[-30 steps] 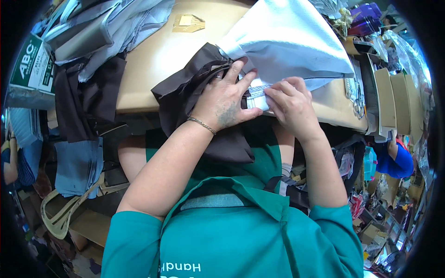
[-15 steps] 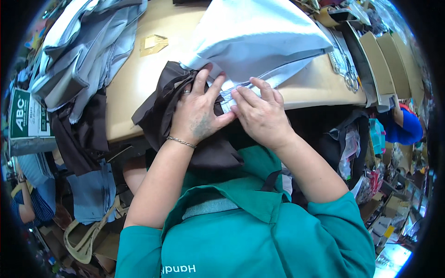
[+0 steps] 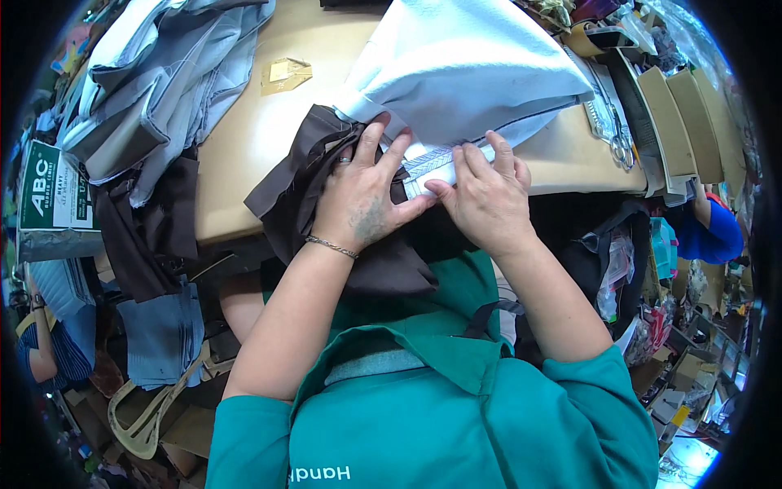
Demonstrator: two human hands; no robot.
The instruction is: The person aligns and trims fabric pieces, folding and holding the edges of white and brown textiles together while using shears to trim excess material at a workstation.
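A white sheet of bag-like fabric (image 3: 464, 57) stands up from the table, with a folded, stitched white band (image 3: 429, 161) along its near edge. Dark brown cloth (image 3: 281, 167) joins it on the left, bunched and hanging over the table's front edge. My left hand (image 3: 358, 196) lies spread across the brown cloth, its fingertips and thumb on either side of the band's left end. At the band's right part, my right hand (image 3: 491, 196) has bent fingers on top and the thumb at the near edge, gripping it. The fabric under both palms is hidden.
Grey and white fabric pieces (image 3: 175, 81) pile up at the table's left. A tan paper scrap (image 3: 285, 75) lies on the table (image 3: 232, 163). Scissors (image 3: 621, 148) rest at the right end, beside cardboard pieces (image 3: 668, 122). A green-and-white box (image 3: 53, 191) stands far left.
My right hand has slid to the right along the band, so more of the stitching shows between my hands. The left hand keeps its place on the cloth; the whole view has shifted slightly.
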